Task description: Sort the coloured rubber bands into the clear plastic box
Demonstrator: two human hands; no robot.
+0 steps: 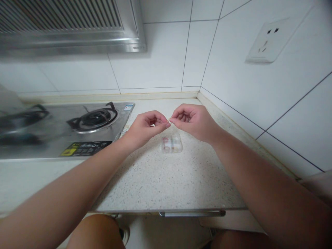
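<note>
My left hand (146,126) and my right hand (193,121) meet above the speckled countertop (160,176), fingertips pinched together almost touching each other. Between the fingertips there is a tiny pale item, too small to name. Just below the hands, a small clear plastic case (172,143) with pinkish contents lies on the counter. Both hands have their fingers curled in.
A steel gas hob (64,133) with a black burner (93,119) takes up the left of the counter. A range hood (70,27) hangs above it. White tiled walls form a corner behind, with a wall socket (269,41) at right. A drawer handle (192,213) sits under the counter edge.
</note>
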